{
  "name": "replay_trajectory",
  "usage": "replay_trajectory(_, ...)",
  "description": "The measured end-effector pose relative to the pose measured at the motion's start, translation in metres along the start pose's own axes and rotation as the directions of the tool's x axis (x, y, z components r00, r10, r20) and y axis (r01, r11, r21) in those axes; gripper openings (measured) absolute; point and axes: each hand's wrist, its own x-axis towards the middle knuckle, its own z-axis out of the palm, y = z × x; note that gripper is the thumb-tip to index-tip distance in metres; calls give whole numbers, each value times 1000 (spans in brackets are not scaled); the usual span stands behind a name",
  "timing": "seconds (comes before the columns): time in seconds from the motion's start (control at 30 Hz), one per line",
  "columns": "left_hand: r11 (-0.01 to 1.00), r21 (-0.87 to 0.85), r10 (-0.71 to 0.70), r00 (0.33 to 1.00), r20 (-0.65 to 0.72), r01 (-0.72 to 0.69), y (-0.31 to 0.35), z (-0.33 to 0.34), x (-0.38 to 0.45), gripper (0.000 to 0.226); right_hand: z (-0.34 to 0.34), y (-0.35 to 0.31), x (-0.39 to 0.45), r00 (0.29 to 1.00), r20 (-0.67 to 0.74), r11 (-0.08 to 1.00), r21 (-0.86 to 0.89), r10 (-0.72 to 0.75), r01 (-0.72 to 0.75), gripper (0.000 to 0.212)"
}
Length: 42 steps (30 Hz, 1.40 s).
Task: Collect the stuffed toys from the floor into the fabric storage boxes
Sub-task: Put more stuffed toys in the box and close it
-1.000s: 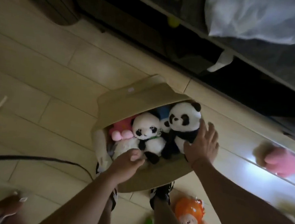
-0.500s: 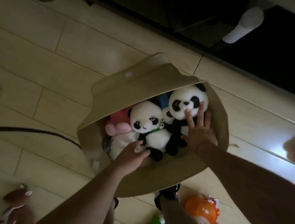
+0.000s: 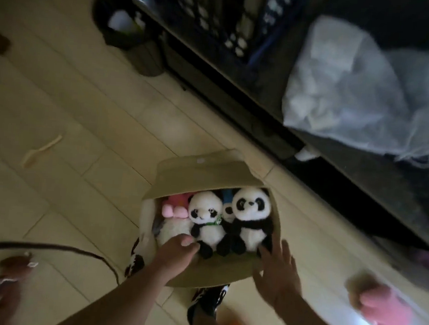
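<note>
Fabric storage box (image 3: 215, 272), no legible writing: left hand (image 3: 175, 253) grips its 6 o'clock rim, fingers curled; right hand (image 3: 276, 275), fingers spread, holds nothing, beside panda toy (image 3: 251, 221).

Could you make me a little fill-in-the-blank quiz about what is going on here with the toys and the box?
1. Two black-and-white ____ toys sit side by side in the fabric box.
2. The left hand grips the box's ____ edge.
3. The right hand has its fingers ____, holding nothing.
4. A pink toy lies on the ____ to the right of the box.

Missing words: panda; near; spread; floor
</note>
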Motion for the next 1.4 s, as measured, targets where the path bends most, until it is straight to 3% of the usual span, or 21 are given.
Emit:
replay_trajectory(0.07, 980, -201, -10, 997, -79, -6, -4, -2, -25, 43, -11, -18, -25, 998, -10, 996, -72, -62, 61, 72)
replay_trajectory(0.17, 969, -245, -47, 945, -322, -35, -20, -15, -63, 67, -29, -75, -36, 956, -89, 950, -168, -280, 263, 91)
replay_trajectory(0.23, 972, -223, -66, 832, -551, -70, -44, -37, -89, 92, -47, -143, -37, 890, -137, 895, -170, -436, 412, 112)
replay_trajectory(0.3, 966, -249, -123, 723, -679, -69, -87, -70, -114, 98, -71, -227, -49, 769, -128, 776, -201, -626, 598, 111)
replay_trajectory(0.37, 958, -282, -192, 624, -757, -47, -143, -102, -138, 95, -92, -309, -64, 656, -103, 657, -257, -747, 709, 100)
replay_trajectory(0.53, 964, -236, -265, 410, -873, 121, -312, -146, -192, 105, -77, -473, -108, 514, -31, 495, -325, -857, 806, 94)
replay_trajectory(0.63, 939, -280, -339, 409, -847, 200, -403, -140, -218, 110, -22, -545, -146, 390, 19, 370, -277, -921, 887, 97)
replay_trajectory(0.77, 822, -508, -566, 451, -690, 256, -505, -108, -247, 119, 62, -621, -199, 300, 127, 282, -139, -945, 949, 103)
replay_trajectory(0.93, 650, -695, -742, 457, -491, 308, -597, -70, -290, 118, 152, -695, -252, 309, 306, 276, -147, -900, 950, 102)
replay_trajectory(1.13, 518, -799, -811, 473, -345, 305, -671, -67, -311, 115, 225, -772, -282, 282, 503, 216, -187, -817, 958, 101)
replay_trajectory(1.27, 384, -885, -875, 408, -259, 262, -706, -81, -305, 113, 260, -813, -272, 285, 609, 195, -211, -740, 958, 101)
replay_trajectory(1.4, 185, -960, -930, 353, -102, 211, -742, -95, -290, 113, 280, -849, -263, 290, 736, 133, -266, -611, 955, 100)
